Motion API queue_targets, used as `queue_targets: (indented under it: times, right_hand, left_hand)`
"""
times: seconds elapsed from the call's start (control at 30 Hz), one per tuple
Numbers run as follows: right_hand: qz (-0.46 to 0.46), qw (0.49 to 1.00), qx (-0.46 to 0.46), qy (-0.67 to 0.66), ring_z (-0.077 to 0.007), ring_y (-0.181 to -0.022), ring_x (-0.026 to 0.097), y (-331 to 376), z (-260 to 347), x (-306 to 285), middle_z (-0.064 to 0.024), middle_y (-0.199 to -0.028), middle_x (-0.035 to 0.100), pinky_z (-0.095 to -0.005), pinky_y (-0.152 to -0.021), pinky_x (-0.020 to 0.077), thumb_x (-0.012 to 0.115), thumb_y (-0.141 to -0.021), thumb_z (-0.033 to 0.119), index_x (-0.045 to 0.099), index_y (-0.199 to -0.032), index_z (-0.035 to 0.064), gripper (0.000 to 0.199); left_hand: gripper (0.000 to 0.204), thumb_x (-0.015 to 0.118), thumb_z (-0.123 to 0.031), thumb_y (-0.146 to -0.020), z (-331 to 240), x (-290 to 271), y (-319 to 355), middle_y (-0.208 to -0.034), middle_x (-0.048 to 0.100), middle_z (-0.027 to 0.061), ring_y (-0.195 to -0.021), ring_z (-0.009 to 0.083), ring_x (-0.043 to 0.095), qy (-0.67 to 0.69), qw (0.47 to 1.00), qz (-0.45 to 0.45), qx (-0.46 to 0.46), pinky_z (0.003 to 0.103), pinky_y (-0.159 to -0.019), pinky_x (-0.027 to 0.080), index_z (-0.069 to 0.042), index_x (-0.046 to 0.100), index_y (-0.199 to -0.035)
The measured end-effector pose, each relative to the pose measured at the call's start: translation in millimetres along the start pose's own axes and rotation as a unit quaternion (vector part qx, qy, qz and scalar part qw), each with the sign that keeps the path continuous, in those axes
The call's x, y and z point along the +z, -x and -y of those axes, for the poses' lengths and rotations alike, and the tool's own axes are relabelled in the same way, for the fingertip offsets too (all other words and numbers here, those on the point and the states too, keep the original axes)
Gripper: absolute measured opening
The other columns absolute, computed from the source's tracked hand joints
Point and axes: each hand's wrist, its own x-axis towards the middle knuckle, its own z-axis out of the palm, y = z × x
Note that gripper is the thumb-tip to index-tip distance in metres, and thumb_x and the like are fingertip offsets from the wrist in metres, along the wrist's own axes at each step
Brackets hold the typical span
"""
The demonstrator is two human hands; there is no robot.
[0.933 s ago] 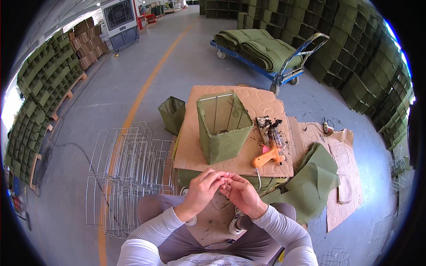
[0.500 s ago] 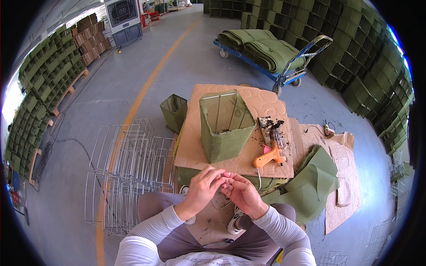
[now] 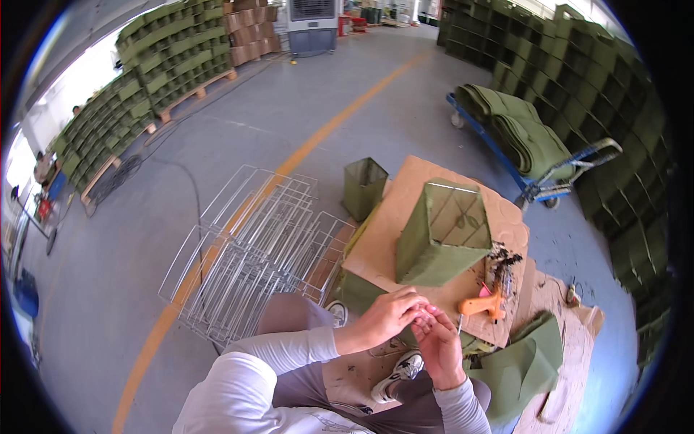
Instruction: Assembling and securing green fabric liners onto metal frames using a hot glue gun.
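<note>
Warehouse floor [image 3: 303, 123] of grey concrete with an orange painted line, walled by stacks of green fabric boxes; I view it from the head camera. Landmark: the cardboard-topped counter [image 3: 405, 231] at centre right. On the counter stands a green fabric-covered wire box [image 3: 441, 235], tilted, its open frame facing up. Just right of that box on the counter lies a dark heap of small parts [image 3: 502, 264], and near the counter's front edge lies an orange glue gun [image 3: 483, 304]. A smaller green fabric bin [image 3: 363, 188] stands on the floor at the counter's far left corner. Left of the counter, a stack of bare wire frames [image 3: 253, 253] lies flat on the floor. Beyond the counter, to the right, a blue cart [image 3: 535, 155] carries folded green fabric. Loose green fabric pieces [image 3: 524, 365] lie right of the counter's front.

My left hand [image 3: 387, 317] and right hand [image 3: 437, 346] meet at the counter's front edge, fingertips pinched narrowly together; whatever they pinch is too small for me to tell. Both hands sit just beside the glue gun, not touching it.
</note>
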Motion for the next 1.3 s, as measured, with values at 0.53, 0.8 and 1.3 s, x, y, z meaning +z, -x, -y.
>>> queue_targets:
  times: [0.53, 0.8, 1.3]
  right_hand:
    - [-0.075, 0.995, -0.010, 0.064, -0.0059, -0.067, 0.050, -1.4, -1.7, 6.6, 0.0005, -0.086, 0.058, -0.0193, -0.059, 0.0396, 0.054, -0.089, -0.006, 0.055, -0.104, 0.0057, 0.019]
    - [-0.065, 0.992, -0.066, 0.084, -0.0203, -0.101, 0.063, -3.2, -8.0, -3.8, -0.0121, -0.113, 0.062, -0.0331, -0.089, 0.0529, 0.053, -0.098, 0.004, 0.052, -0.121, -0.0001, 0.024]
    - [-0.056, 0.982, -0.091, 0.154, -0.0205, -0.108, 0.064, -1.0, -6.1, 2.6, -0.0143, -0.120, 0.063, -0.0347, -0.095, 0.0540, 0.055, -0.097, 0.003, 0.052, -0.120, 0.0009, 0.024]
  left_hand:
    - [0.021, 0.065, -0.007, -0.089, -3.0, 1.7, 4.8, -0.102, 0.066, 0.0144, -0.092, 0.0305, 0.065, 0.117, 0.988, 0.069, -0.069, 0.039, -0.083, 0.051, 0.001, 0.064, -0.108]
    - [0.030, 0.068, -0.008, -0.088, 2.8, 4.6, 9.0, -0.101, 0.064, 0.0111, -0.089, 0.0260, 0.065, 0.052, 0.996, 0.056, -0.034, 0.038, -0.079, 0.052, 0.000, 0.062, -0.116]
    - [0.020, 0.070, -0.003, -0.084, 4.1, 0.0, 3.6, -0.092, 0.059, 0.0091, -0.081, 0.0221, 0.062, 0.092, 0.994, 0.031, -0.041, 0.034, -0.075, 0.052, 0.002, 0.064, -0.103]
